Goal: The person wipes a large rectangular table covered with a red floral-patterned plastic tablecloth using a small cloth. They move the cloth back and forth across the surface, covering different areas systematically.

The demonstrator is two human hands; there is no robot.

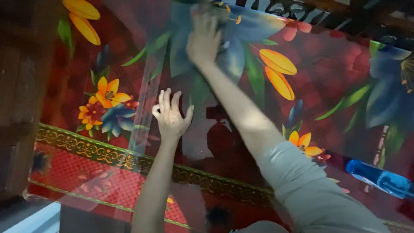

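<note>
Looking down from the head camera, the right hand (203, 39) is stretched far out toward the far edge of the tabletop (336, 69), pressed flat on what seems to be a bluish cloth (179, 54); the picture is blurred there, so whether the fingers are gripping the cloth or merely bearing down on it with an open palm cannot be told. The left hand (171, 116) lies nearer the near edge, fingers spread and slightly curled, palm down on or just above the glossy surface, holding nothing. The two hands are well apart, one beyond the other. A red floral covering (99, 99) with orange and blue flowers and a gold patterned border (86, 149) lies over the tabletop, and its sheen throws back a dim reflection between the arms. The cloth looks soft, thin and light, likely to bunch or slide on so slick a surface, so it would best be held by pressing a flat palm over its middle or pinching a gathered fold. The covering itself looks smooth and slippery, and may shift under a hard push. At the right edge of the tabletop lies a blue translucent bottle (379, 177), only partly in view, well apart from both hands. A grey sleeve (310, 190) covers the right upper arm.
</note>
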